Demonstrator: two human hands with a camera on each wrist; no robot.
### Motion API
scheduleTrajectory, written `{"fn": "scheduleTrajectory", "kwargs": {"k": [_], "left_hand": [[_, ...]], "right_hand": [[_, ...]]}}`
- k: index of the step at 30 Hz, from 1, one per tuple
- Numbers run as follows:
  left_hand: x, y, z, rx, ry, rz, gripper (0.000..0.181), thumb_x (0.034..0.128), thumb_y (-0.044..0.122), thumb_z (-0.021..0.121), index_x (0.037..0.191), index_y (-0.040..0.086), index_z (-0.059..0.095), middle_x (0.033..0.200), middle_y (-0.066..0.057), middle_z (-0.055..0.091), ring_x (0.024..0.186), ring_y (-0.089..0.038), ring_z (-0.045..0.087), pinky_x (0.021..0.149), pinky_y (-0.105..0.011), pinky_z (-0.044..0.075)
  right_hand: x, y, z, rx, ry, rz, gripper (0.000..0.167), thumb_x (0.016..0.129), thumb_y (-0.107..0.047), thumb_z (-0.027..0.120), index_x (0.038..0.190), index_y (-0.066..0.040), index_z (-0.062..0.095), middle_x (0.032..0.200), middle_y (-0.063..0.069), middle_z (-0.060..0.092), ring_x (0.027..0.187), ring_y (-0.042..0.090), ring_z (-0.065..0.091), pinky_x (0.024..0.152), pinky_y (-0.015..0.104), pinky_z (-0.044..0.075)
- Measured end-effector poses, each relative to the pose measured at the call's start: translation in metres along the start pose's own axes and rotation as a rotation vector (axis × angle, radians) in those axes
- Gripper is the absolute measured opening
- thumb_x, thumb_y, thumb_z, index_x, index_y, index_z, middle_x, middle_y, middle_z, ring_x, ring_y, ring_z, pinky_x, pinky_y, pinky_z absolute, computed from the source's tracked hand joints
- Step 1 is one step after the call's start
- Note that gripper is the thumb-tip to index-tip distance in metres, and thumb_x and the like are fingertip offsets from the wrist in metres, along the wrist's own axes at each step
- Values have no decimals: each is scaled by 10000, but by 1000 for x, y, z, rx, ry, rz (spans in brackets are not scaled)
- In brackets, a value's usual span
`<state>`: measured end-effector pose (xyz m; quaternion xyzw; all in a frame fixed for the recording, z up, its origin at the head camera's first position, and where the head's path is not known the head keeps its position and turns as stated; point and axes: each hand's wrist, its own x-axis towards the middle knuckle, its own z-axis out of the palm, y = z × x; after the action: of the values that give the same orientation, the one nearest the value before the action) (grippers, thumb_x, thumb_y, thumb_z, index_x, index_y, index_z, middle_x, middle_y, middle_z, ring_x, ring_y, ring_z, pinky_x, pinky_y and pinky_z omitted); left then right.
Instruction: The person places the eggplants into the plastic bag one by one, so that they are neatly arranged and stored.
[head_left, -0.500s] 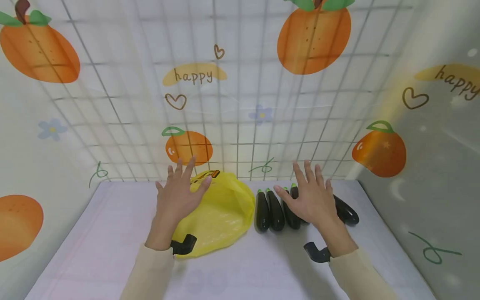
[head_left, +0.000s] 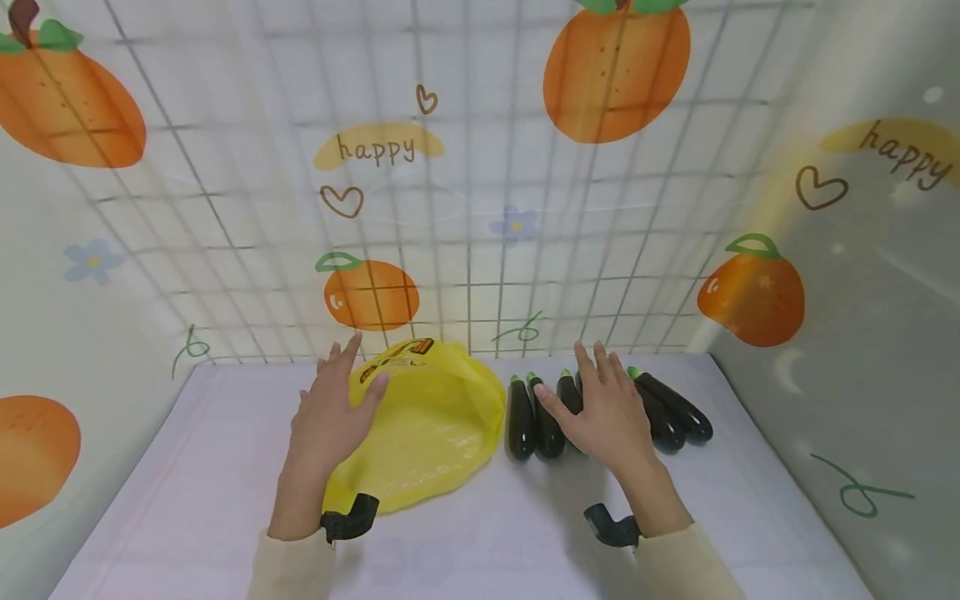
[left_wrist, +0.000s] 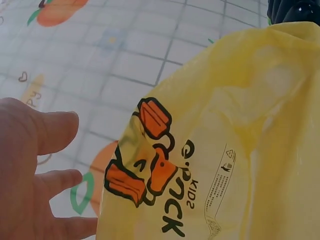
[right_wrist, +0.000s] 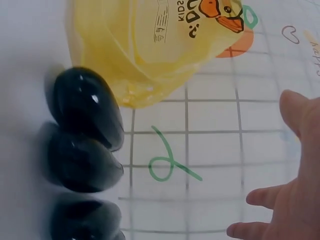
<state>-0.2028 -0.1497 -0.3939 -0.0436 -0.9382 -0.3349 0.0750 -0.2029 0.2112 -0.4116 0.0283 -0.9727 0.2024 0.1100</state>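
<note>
A yellow plastic bag (head_left: 427, 442) with a printed cartoon duck lies on the table, its mouth partly spread. My left hand (head_left: 330, 417) is held over the bag's left edge, fingers extended and holding nothing; the left wrist view shows the fingers beside the bag's print (left_wrist: 150, 160). To the right of the bag lie several dark eggplants (head_left: 521, 421) with green stem ends, side by side. Above the middle ones is my right hand (head_left: 607, 417), fingers spread and holding nothing, hiding part of the row. In the right wrist view, rounded eggplant ends (right_wrist: 85, 105) sit close to the bag.
A white table (head_left: 465, 558) carries everything. A white sheet (head_left: 472, 183) printed with oranges and grid lines stands behind it, with similar sheets at the left and right sides. Each wrist has a black camera mount (head_left: 352, 517) strapped on.
Both hands have moved slightly left and nearer to me in the head view, uncovering more of the right-hand eggplants. The view has shifted a little. The bag and eggplants stay put.
</note>
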Motion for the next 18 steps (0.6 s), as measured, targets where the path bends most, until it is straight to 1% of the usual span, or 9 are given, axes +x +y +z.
{"fn": "scheduleTrajectory", "kwargs": {"k": [3,6,9,13,18], "left_hand": [[-6,-5,-3,-38,-4,-13,766,1054,636,459,1696,366,138,1755,-123,106,1592,-433,87,1170,-812,69],[-9,-9,-5,-73,-9,-32,756,1057,626,460,1695,372,144,1758,-102,107,1587,-445,109,1159,-817,135],[-13,-12,-5,-106,5,-48,734,1068,581,484,1693,366,165,1756,-90,136,1578,-455,153,1154,-801,206],[-18,-15,-4,-147,41,-31,707,1080,504,523,1691,317,219,1738,-126,204,1560,-459,218,1172,-759,245],[-24,-18,-2,-184,71,-9,676,1083,435,553,1673,225,298,1706,-154,288,1542,-446,276,1200,-712,252]], "right_hand": [[-3,-3,9,29,-3,4,1025,973,-757,498,1676,-65,221,1707,284,163,1549,520,173,1187,754,203],[-6,-4,15,46,4,-1,995,986,-728,510,1666,-51,249,1691,300,197,1519,547,226,1160,769,247],[-8,-5,22,81,7,-2,968,998,-705,514,1659,-43,265,1678,305,230,1509,548,249,1136,782,277],[-12,-5,31,121,-4,2,937,1012,-690,504,1654,-45,280,1667,300,257,1504,538,267,1117,787,303],[-16,-7,42,167,-17,25,922,1011,-667,534,1651,-51,288,1662,283,280,1498,533,287,1117,783,314]]}}
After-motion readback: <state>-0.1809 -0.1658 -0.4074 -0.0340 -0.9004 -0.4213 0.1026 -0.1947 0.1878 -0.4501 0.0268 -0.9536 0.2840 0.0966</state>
